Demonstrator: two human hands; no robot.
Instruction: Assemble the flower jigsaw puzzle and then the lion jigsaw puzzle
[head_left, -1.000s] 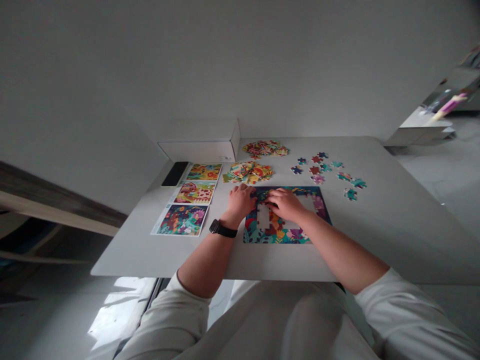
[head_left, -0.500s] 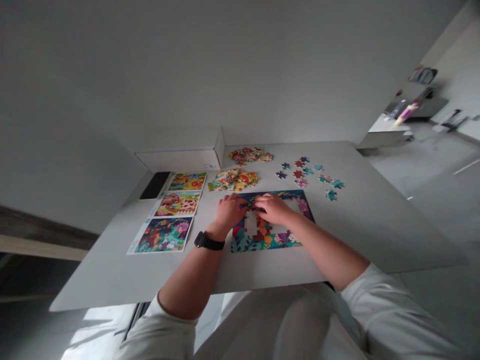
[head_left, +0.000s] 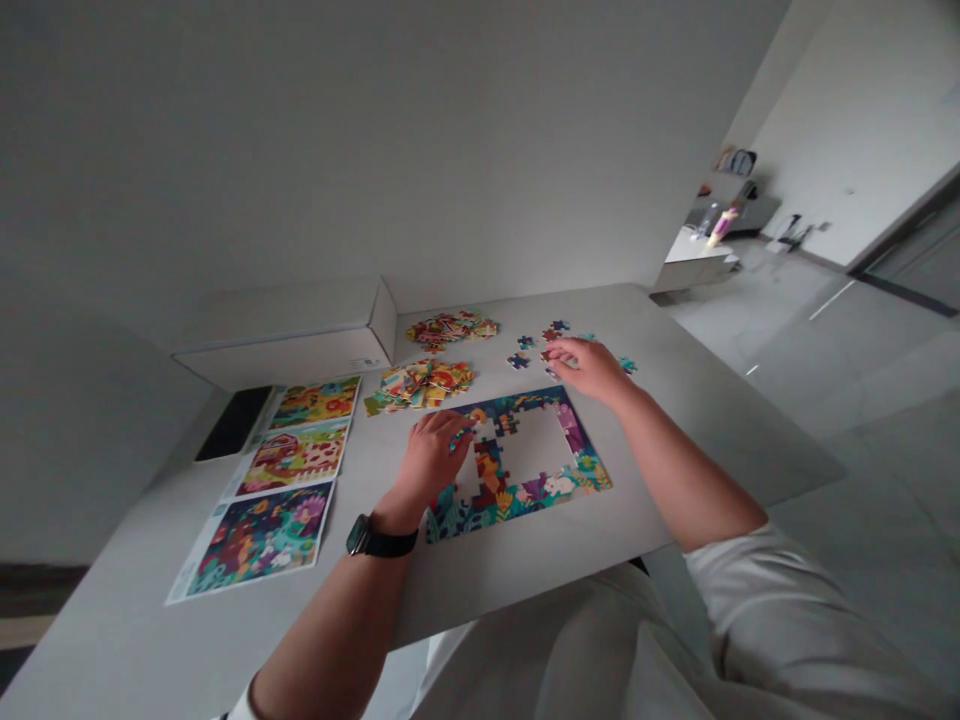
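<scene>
A partly filled jigsaw puzzle lies on the table, with gaps inside its border. My left hand, with a dark watch on the wrist, is at the puzzle's left side. Its fingers are closed on a small blue-teal puzzle piece. Over the loose pieces behind the puzzle is my right hand, its fingers stretched out and slightly apart. The fingertips are at a red-brown piece; a grip on it does not show. Two dark blue pieces lie to the left of that hand, and other loose pieces are partly hidden by it.
Two heaps of puzzle pieces lie behind the puzzle. Three picture sheets are in a column at the left, beside a black phone. A white box stands against the wall.
My right hand has left the puzzle and moved back and right to the loose pieces. My left hand stays at the puzzle's left side. The view has turned to the right.
</scene>
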